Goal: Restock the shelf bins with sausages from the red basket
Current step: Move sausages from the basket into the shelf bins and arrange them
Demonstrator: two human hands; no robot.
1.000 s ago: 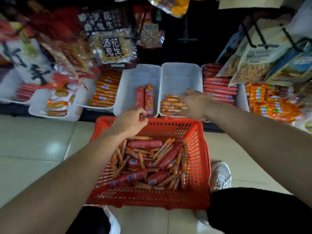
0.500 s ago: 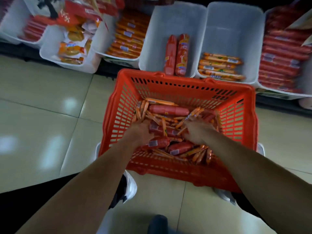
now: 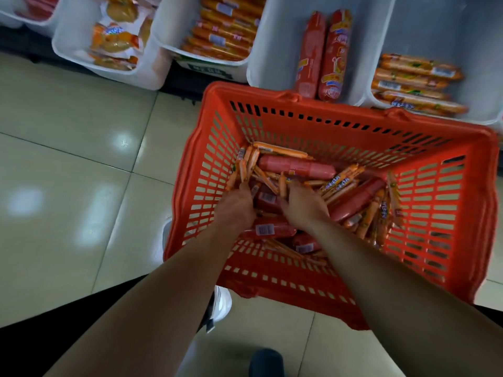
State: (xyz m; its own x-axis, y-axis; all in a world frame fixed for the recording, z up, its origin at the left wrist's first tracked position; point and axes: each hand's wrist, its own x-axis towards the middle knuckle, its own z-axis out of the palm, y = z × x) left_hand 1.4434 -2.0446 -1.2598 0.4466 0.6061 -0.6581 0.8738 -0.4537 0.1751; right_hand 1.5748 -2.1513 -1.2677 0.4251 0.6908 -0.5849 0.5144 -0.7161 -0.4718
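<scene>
The red basket stands on the tiled floor below the shelf. It holds a loose pile of thick red sausages and thin orange sausages. My left hand and my right hand are both down in the pile, close together, backs up, fingers buried among the sausages. Whether either hand grips one is hidden. Beyond the basket, one white bin holds two thick red sausages. The bin to its right holds several orange sausages.
Further left, a white bin of stacked orange sausages and a bin of yellow snack packs sit on the shelf edge. Glossy floor tiles spread out left of the basket. A white shoe shows under the basket's near corner.
Both hands came back from the shelf bins and dropped into the basket. Since half a second ago they have drawn closer together in the pile. The view has tilted down.
</scene>
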